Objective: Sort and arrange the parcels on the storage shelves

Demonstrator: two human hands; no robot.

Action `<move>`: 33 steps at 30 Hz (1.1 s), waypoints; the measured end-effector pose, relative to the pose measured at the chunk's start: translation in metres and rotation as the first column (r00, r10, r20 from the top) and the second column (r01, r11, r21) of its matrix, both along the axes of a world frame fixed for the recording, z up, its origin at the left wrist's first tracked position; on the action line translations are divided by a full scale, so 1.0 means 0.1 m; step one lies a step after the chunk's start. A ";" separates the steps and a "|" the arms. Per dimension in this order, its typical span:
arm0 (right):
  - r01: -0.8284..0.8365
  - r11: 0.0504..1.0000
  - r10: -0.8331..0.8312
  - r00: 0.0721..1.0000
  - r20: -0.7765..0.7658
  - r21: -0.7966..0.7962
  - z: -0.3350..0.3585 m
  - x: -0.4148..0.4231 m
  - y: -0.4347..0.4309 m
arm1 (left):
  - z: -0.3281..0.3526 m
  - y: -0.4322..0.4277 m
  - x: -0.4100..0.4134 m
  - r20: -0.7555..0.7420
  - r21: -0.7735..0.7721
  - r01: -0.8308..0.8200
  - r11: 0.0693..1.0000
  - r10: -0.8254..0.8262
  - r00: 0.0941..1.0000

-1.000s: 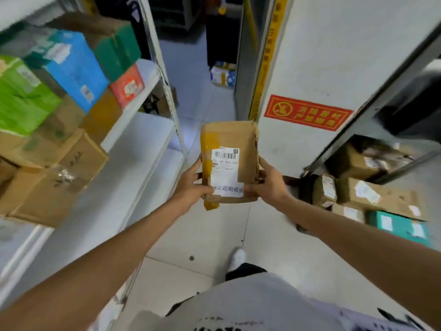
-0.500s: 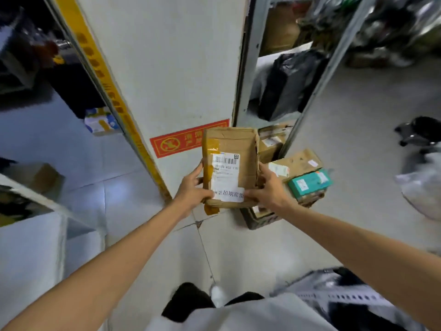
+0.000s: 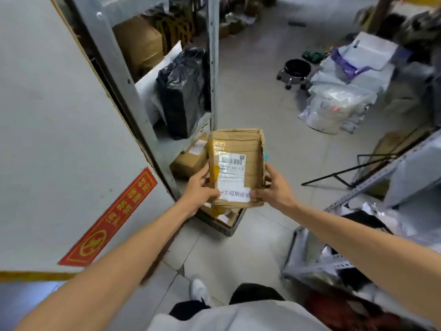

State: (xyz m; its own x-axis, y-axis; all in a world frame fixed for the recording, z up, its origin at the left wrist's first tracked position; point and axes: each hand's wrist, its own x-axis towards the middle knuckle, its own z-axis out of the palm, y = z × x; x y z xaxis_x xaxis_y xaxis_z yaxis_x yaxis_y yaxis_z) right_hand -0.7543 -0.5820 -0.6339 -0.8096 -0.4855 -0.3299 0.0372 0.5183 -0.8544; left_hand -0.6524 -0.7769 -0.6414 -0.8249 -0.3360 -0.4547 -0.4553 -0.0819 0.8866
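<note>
Two hands on parcel (image 3: 238, 149): my left hand (image 3: 200, 188) and right hand (image 3: 278, 189) grip its lower sides, mid-air near the shelf (image 3: 213, 56). Carry step; next needs a free slot, label (image 3: 232, 174) probably too blurred.

- Cardboard parcel (image 3: 238, 168): brown, flat, taped with yellowish tape, white barcode label facing the camera. Centre of frame, held above the floor, long axis running up the frame. Left hand (image 3: 200, 189) grips its lower left edge and right hand (image 3: 278, 187) its lower right edge.
- Black-wrapped parcel (image 3: 182, 91): stands upright on the grey metal shelf (image 3: 213, 68), upper centre-left.
- Large brown carton (image 3: 138, 44): behind it, upper left.
- Labelled brown box (image 3: 191, 161): below the shelf board, just left of the cardboard parcel.
- White poly-bag parcels (image 3: 341, 91): piled on the floor, upper right.
</note>
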 end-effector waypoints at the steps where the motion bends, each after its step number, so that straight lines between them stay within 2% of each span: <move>1: 0.038 0.999 -0.038 0.999 0.005 0.002 -0.04 -0.04 -0.01 | -0.01 -0.05 -0.12 0.001 0.001 0.042 0.999 -0.042 0.999; 9: 0.265 0.964 -0.266 0.963 0.044 0.027 -0.32 -0.49 -0.06 | -0.32 -0.18 -1.01 0.090 0.064 0.232 0.971 -0.237 0.967; 15: 0.333 0.942 -0.336 0.937 0.093 0.044 -0.72 -0.92 -0.06 | -0.65 -0.19 -1.58 0.155 0.048 0.277 0.960 -0.281 0.947; 20: 0.384 0.915 -0.399 0.904 0.153 0.123 -1.22 -1.19 -0.18 | -1.13 -0.30 -1.96 0.212 0.100 0.320 0.942 -0.334 0.919; 25: 0.441 0.883 -0.467 0.854 0.227 0.160 -2.14 -1.40 -0.40 | -2.06 -0.49 -2.24 0.269 0.120 0.349 0.930 -0.368 0.890; 33: 0.490 0.834 -0.551 0.758 0.349 0.254 -3.78 -1.14 -0.55 | -3.57 -0.73 -2.15 0.376 0.208 0.353 0.912 -0.407 0.833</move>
State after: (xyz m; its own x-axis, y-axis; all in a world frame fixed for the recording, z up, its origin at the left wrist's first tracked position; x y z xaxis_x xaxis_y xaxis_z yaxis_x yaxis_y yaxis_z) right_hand -0.8681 -0.6370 -1.0114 -0.7092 0.0488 -0.7033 0.6504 0.4303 -0.6260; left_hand -0.8670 -0.8498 -0.9984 -0.6109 0.0480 -0.7903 -0.7868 0.0746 0.6127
